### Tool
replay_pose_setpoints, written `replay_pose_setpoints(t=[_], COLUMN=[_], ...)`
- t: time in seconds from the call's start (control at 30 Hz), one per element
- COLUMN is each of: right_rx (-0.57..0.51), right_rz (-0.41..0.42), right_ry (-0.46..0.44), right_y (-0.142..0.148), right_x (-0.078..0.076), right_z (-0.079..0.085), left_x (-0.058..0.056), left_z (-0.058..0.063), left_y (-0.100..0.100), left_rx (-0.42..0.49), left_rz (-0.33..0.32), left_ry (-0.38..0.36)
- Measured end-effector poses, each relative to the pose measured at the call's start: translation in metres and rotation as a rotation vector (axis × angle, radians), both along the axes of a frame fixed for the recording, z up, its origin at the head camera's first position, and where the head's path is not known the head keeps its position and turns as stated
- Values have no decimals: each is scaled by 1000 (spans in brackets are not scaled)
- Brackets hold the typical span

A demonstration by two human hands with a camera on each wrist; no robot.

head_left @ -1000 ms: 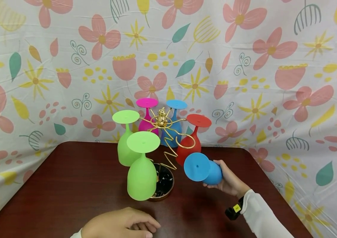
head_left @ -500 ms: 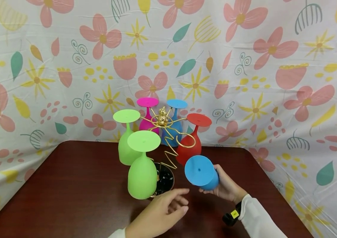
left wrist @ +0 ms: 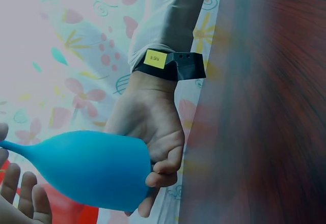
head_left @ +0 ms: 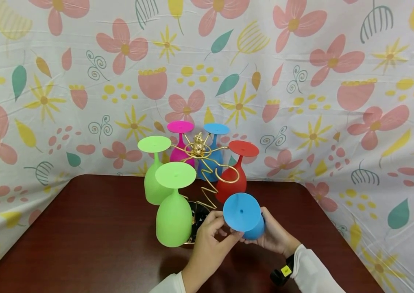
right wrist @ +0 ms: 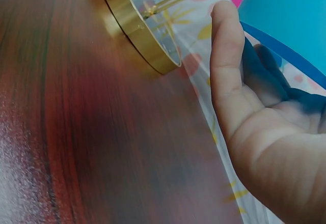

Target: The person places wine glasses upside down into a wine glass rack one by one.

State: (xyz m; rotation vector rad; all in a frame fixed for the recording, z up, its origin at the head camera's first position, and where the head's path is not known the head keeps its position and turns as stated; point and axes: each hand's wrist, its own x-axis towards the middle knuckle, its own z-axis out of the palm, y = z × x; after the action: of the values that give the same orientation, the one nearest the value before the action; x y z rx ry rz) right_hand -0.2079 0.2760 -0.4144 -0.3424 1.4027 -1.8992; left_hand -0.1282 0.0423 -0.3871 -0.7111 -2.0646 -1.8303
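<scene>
A blue goblet [head_left: 241, 211] is held tilted over the table, its round foot turned toward the head camera. My right hand [head_left: 278, 236] grips the bowl from the right, fingers around the rim end, as the left wrist view shows on the bowl [left wrist: 91, 170]. From the other side my left hand [head_left: 207, 248] pinches the goblet near the foot, with fingertips at the stem [left wrist: 18, 147]. Just behind is a gold wire rack [head_left: 197, 150], where a red goblet [head_left: 232, 183] hangs upside down nearest my right hand and a light green goblet [head_left: 174, 219] hangs left of my left hand.
Also upside down on the rack are another green goblet [head_left: 155, 183], a pink goblet [head_left: 180, 152] and a second blue goblet [head_left: 212, 162]. The rack's round, gold-edged base [right wrist: 137, 28] stands on the dark wooden table [head_left: 82, 232]. A flowered cloth [head_left: 207, 61] hangs behind.
My left hand has moved up and right from the table's front to the blue goblet and taken hold near its foot. My right hand has brought the goblet slightly down, turning its foot toward the camera.
</scene>
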Motion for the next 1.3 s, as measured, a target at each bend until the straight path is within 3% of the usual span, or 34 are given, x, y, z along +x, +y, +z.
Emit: replay_pose_setpoints(t=[0.13,0.23,0.33,0.43,0.57,0.7,0.8,0.9,1.03,1.13,1.23,1.3], right_rx=[-3,-11,-14,18,135,362,572,697,699,714,755,750], right_rz=[-9,-1,12,-11,-104,-267,-403,-500,-541,-573,-635,-673], right_ry=[-4,-11,-26,-37,-20,85,234,417,704,971,1248,1383], right_y=[-2,-3,-4,-4,-7,-14,-22,-28,-35,-40,-46,-49], right_x=[0,1,3,5,9,16,23,32,47,58,64,67], right_z=[-2,-3,-4,-5,-5,0,8,19,32,38,41,42], left_x=[-5,-7,-6,-2,1,-5,-11,-14,-15,-14,-8,-8], left_z=[2,4,9,17,25,17,10,6,6,8,18,19], left_y=[3,6,8,8,7,8,9,9,8,8,6,6], left_rx=[36,69,96,104,113,123,129,144,142,136,126,126], left_rz=[40,57,66,80,95,105,111,96,78,83,92,91], left_ry=[31,1,-29,-10,29,30,41,36,5,-6,-35,-36])
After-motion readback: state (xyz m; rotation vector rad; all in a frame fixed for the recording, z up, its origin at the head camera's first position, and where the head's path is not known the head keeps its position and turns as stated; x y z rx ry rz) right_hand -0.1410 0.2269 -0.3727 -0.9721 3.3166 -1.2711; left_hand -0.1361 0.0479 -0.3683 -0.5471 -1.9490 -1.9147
